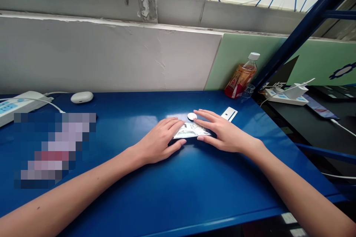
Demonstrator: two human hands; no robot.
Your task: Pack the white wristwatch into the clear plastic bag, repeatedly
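A small shiny clear plastic packet (191, 130) lies on the blue table, with a hand at each end. My left hand (160, 139) rests at its left end, fingers stretched over the edge and thumb apart on the near side. At the right end is my right hand (224, 131), its fingers spread, the thumb by the packet's near corner. A round white disc (191, 116) sits just behind the packet, near the right fingertips. Partly behind my right hand lies a flat white card-like piece with a small dark hole (229, 113). What the packet contains is unclear.
A drink bottle (241, 76) leans at the back right beside a blue metal post (294, 29). A white earbud case (82, 97) and a power strip (22, 105) stand back left. A blurred-out phone-like object (63, 137) lies left. Another power strip (286, 97) is on the neighbouring black desk.
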